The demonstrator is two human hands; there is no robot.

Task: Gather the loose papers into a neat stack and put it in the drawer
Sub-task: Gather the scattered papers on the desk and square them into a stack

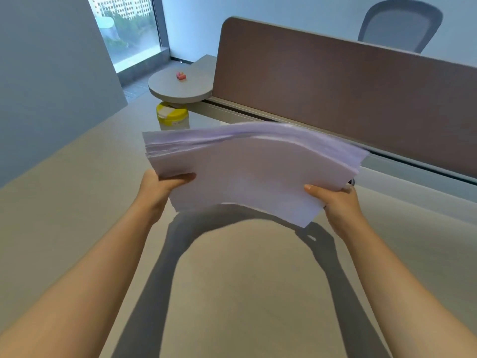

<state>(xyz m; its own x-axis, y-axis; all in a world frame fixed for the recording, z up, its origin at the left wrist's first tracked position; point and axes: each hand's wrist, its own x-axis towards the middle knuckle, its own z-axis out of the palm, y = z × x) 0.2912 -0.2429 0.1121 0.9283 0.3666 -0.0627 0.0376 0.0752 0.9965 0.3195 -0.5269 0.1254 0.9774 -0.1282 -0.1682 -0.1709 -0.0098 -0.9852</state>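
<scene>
A thick stack of white papers [253, 169] is lifted above the beige desk [232, 293], bowed upward in the middle, its far edges fanned and uneven. My left hand [160, 189] grips the stack's near left edge, thumb on top. My right hand [335, 202] grips the near right corner, thumb on top and fingers underneath. No drawer is in view.
A brown partition screen [348, 99] runs along the desk's far side. A yellow-lidded jar [172, 117] stands behind the papers at the left. Beyond it is a small round table [165, 89] with a small pink object [181, 76]. An office chair [400, 24] sits behind the screen.
</scene>
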